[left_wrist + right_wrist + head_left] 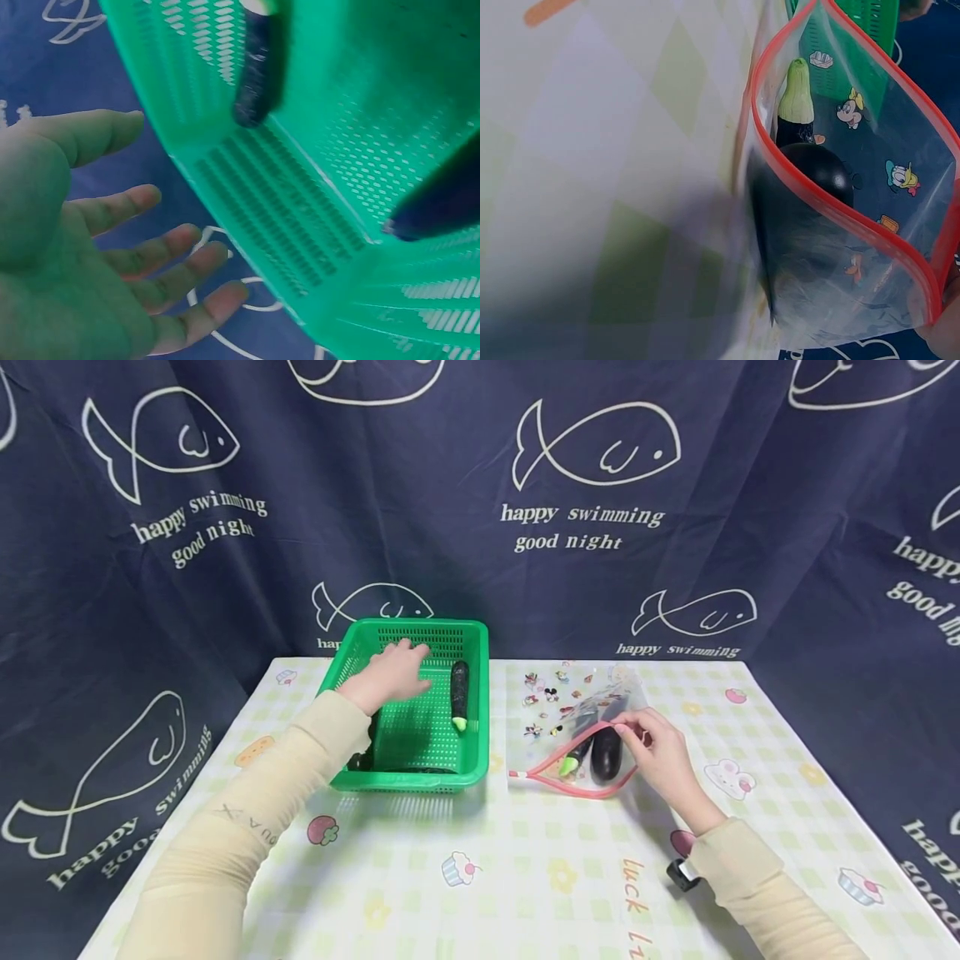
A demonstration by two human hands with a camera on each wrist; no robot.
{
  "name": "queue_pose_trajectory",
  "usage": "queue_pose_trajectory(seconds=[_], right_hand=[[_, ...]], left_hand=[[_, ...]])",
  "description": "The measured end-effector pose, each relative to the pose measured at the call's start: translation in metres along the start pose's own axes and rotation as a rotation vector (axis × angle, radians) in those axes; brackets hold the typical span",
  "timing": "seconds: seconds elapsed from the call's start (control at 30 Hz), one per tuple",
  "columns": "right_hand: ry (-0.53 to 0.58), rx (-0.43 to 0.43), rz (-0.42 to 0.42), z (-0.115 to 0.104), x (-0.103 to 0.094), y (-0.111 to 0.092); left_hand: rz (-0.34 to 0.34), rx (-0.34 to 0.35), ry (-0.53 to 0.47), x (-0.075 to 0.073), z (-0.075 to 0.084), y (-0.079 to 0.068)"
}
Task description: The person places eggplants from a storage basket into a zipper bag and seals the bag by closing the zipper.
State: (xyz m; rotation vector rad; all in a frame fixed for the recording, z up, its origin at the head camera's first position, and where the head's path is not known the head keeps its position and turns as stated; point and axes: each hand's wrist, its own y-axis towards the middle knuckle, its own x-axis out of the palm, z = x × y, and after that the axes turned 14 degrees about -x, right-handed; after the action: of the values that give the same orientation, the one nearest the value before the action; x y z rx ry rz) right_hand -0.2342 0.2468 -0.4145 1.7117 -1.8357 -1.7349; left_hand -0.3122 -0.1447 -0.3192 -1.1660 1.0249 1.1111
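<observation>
My left hand point(393, 672) hovers over the green basket point(480, 760) with its fingers spread, holding nothing. In the left wrist view that hand point(97, 255) shows a bare palm beside the basket's rim. One dark eggplant point(460, 689) with a pale green stem end lies along the basket's right side. Another dark eggplant point(442, 195) lies on the other side, mostly hidden by my sleeve in the head view. My right hand point(663, 760) pinches the red-edged mouth of a clear zip bag point(543, 693), which gapes. Inside it are two eggplants, one rounded point(606, 753), one showing its green stem point(798, 90).
A checked tablecloth point(517, 893) with printed cupcakes and fruit covers the table. Behind it hangs a dark blue curtain point(465, 460) with white fish. A dark strip, possibly another eggplant point(420, 770), shows at the basket's front wall. A small black device point(683, 874) is at my right wrist.
</observation>
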Motion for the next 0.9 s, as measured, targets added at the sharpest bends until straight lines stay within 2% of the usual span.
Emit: queue_pose_trajectory(seconds=[0.27, 0.53, 0.67, 0.77, 0.9], right_hand=[[-0.001, -0.015, 0.001, 0.001, 0.001, 0.001], [0.005, -0.009, -0.006, 0.001, 0.000, 0.001], [0.001, -0.011, -0.006, 0.001, 0.000, 0.002], [0.000, -0.016, -0.005, 0.002, 0.000, 0.001], [0.002, -0.017, -0.006, 0.002, 0.000, 0.002]], left_hand=[[-0.164, -0.120, 0.030, 0.011, -0.021, 0.010], [-0.261, -0.217, 0.071, 0.018, -0.037, 0.016], [-0.279, -0.239, 0.073, 0.019, -0.042, 0.016], [-0.293, -0.217, 0.073, 0.019, -0.048, 0.012], [-0.330, -0.213, 0.108, 0.029, -0.056, 0.016]])
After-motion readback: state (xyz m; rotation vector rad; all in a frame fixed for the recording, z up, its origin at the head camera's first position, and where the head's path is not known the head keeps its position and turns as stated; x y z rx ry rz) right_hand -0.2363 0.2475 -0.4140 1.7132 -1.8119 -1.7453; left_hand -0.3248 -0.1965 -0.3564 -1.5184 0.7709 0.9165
